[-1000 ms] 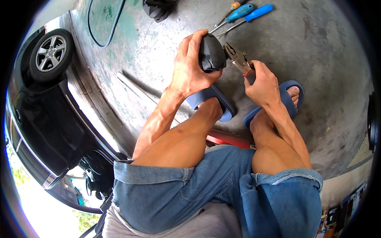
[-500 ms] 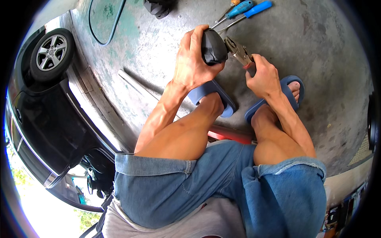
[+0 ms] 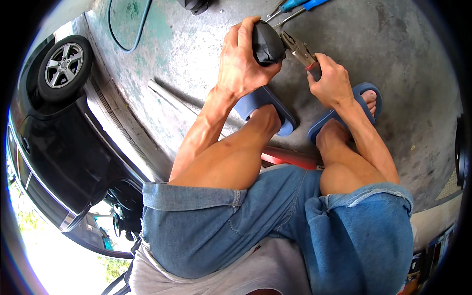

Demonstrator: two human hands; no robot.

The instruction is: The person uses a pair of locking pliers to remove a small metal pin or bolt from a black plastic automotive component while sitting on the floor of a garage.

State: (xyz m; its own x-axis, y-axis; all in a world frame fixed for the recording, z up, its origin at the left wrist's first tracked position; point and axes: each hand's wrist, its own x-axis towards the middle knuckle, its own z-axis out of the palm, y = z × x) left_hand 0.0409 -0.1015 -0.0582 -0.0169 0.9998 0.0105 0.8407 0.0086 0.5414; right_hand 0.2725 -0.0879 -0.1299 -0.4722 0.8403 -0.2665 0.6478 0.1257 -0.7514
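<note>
My left hand (image 3: 244, 64) is wrapped round a rounded black plastic part (image 3: 268, 43), held up above the floor between my knees and the tools. In my right hand (image 3: 330, 81) is a pair of pliers (image 3: 301, 53) with worn red and dark handles. The metal jaws point up and left and sit close to the right side of the black part. Whether the jaws touch or grip it I cannot tell. The palm side of both hands is hidden, and so is the underside of the black part.
Blue-handled screwdrivers (image 3: 294, 6) lie beyond my hands, with another black part (image 3: 195, 5) to their left. A grey metal bar (image 3: 169, 96) and a blue hose (image 3: 142, 29) are on the floor at left. A black car (image 3: 64, 147) stands further left. Under me is something red (image 3: 290, 157).
The whole view has shifted, so hands, floor and tools appear slightly higher. Both hands keep their holds, and the pliers stay beside the black part.
</note>
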